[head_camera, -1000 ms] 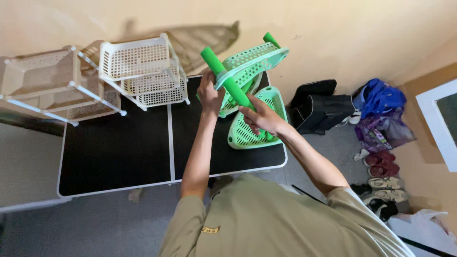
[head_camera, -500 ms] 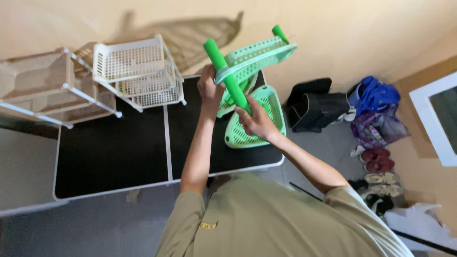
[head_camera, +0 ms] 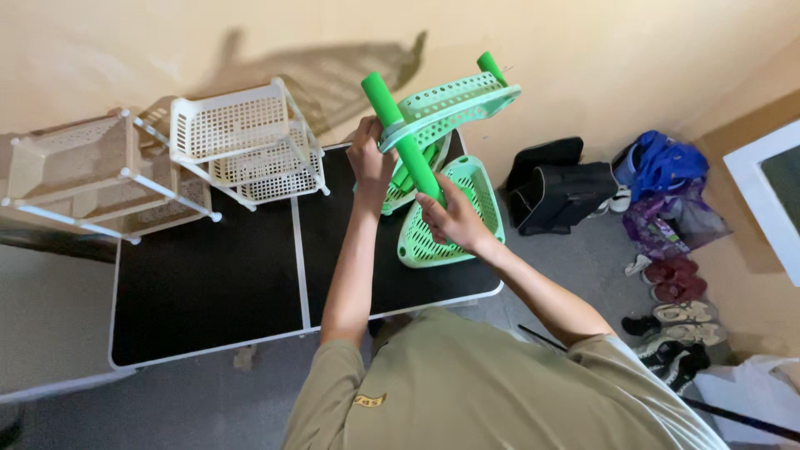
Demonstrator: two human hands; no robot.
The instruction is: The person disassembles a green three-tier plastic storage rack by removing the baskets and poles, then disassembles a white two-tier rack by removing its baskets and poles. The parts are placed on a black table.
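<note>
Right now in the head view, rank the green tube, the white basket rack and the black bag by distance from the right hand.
1. Green tube: held in the right hand.
2. Black bag: floor, to its right.
3. White basket rack: table's far left.

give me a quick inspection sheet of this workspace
surface: black folding table with white edging
job's things: green rack tilted on the table; bright green pole through its upper basket; lower green basket rests on the table
clutter: white basket rack and beige basket rack lying at the far left
grippers: left hand on the upper basket's rim; right hand gripping the pole
cables: nothing seen
surroundings: black bags, shoes, blue bag on the floor by the wall
</note>
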